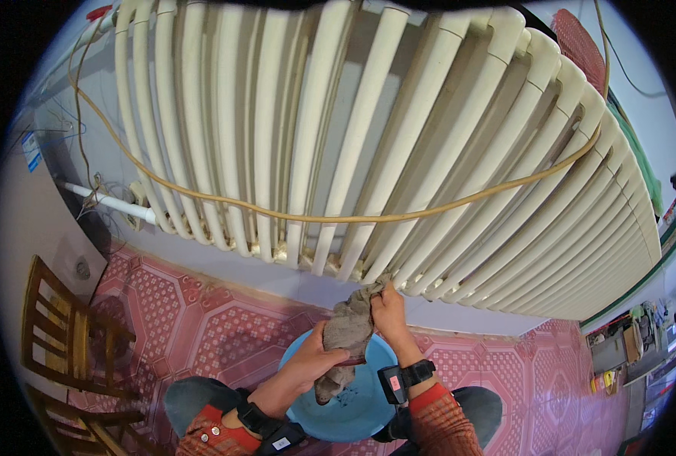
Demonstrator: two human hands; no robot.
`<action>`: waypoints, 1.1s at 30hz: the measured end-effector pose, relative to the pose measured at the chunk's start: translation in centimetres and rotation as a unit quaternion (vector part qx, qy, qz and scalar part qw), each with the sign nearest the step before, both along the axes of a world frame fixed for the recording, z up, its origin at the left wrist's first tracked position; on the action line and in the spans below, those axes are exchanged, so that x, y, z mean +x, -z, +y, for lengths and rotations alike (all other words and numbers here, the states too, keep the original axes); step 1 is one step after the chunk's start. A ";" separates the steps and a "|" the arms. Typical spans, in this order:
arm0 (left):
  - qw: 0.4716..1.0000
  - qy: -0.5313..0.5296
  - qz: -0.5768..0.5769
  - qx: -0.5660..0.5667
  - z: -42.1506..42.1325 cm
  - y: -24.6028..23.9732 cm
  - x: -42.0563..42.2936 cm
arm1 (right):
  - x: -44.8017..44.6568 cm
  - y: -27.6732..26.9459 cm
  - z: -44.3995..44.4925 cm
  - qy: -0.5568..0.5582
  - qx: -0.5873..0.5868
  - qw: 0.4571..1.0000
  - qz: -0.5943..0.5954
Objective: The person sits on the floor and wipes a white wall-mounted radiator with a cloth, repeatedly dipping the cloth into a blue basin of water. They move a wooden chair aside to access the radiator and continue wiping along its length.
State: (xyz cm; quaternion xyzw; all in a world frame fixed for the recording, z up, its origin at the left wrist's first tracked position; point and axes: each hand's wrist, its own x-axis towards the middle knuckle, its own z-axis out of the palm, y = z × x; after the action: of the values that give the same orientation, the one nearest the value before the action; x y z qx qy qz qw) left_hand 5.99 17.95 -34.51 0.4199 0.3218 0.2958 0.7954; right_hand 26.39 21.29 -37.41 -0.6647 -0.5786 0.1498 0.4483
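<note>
A wrinkled grey-brown cloth (343, 330) hangs between my two hands above a blue plastic basin (338, 427) on the floor. My left hand (321, 353) grips its middle, and a lower end of the cloth dangles over the basin. Higher up, my right hand (388, 308) holds the upper end of the cloth by the bottom of a cream column radiator (366, 228). Whether the cloth touches the radiator, I cannot tell. Dark bits show in the bottom of the basin.
A tan hose or cable (338, 218) sags across the radiator's front. Wooden chairs (67, 330) stand at the left, beside a pale cabinet (41, 216). A white pipe (110, 202) enters the radiator low on the left. Shelves with assorted items (612, 347) are at the far right, over a pink tiled floor (247, 336).
</note>
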 end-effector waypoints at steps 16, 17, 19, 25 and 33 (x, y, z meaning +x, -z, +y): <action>0.999 -0.020 0.010 -0.026 0.4 1.6 0.3 | -1.7 0.1 -0.3 0.078 -0.065 0.983 -0.155; 0.999 -0.022 -0.001 -0.027 0.4 1.6 0.2 | -1.7 0.2 -0.5 0.091 -0.063 0.980 -0.168; 0.999 -0.021 0.001 -0.025 0.4 1.6 -0.2 | -1.7 0.4 -0.9 0.094 -0.049 0.985 -0.135; 0.999 -0.015 0.025 -0.033 -0.2 1.5 -1.6 | -3.2 0.9 -4.5 0.051 -0.098 0.992 0.059; 0.998 -0.052 -0.033 -0.010 -0.3 1.2 -3.0 | -4.9 -3.0 -3.4 -0.017 -0.006 0.853 -0.522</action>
State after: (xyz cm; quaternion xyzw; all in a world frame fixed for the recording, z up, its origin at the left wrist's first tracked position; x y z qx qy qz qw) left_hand 3.01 17.69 -35.66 0.3843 0.3194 0.3469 0.7937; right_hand 21.46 17.87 -34.37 -0.6379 -0.7378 -0.2079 0.0735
